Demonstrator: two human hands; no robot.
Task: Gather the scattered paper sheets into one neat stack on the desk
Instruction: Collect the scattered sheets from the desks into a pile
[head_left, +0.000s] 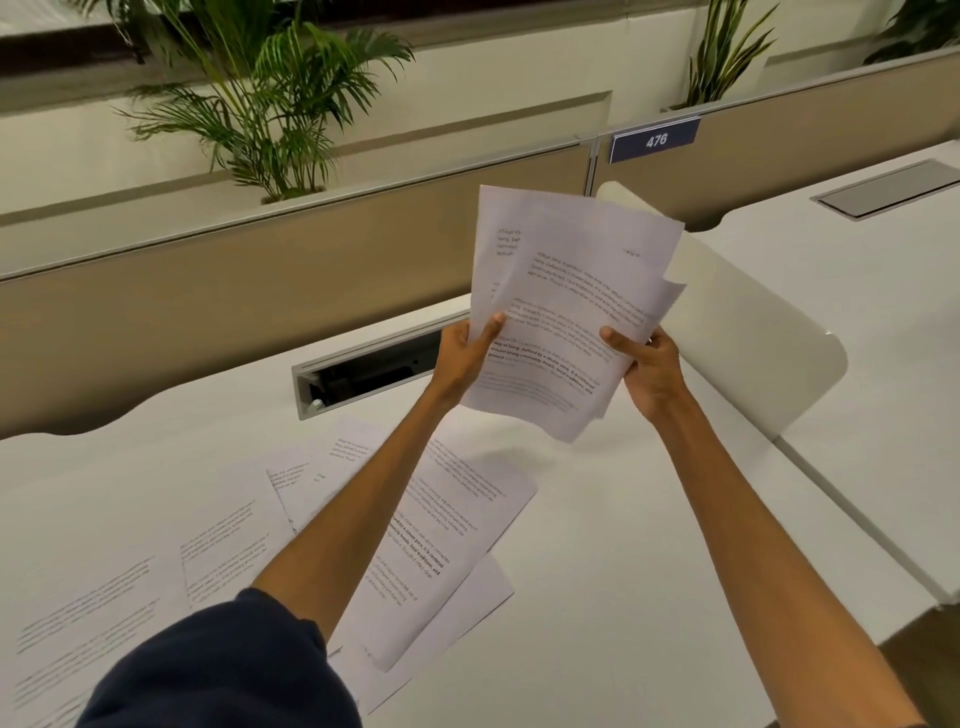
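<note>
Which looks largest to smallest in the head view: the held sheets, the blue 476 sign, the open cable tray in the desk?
1. Held sheets, though being nearer the camera inflates them.
2. Open cable tray.
3. Blue 476 sign, clearly smallest, also farthest away.

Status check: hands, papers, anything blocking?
Left hand and right hand grip fanned sheets midair. Loose sheets lie scattered on desk. No obstruction.

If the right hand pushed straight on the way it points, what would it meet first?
Probably the cream rounded desk divider panel just beyond the right hand and its held white printed sheets; depth is unclear.
</note>
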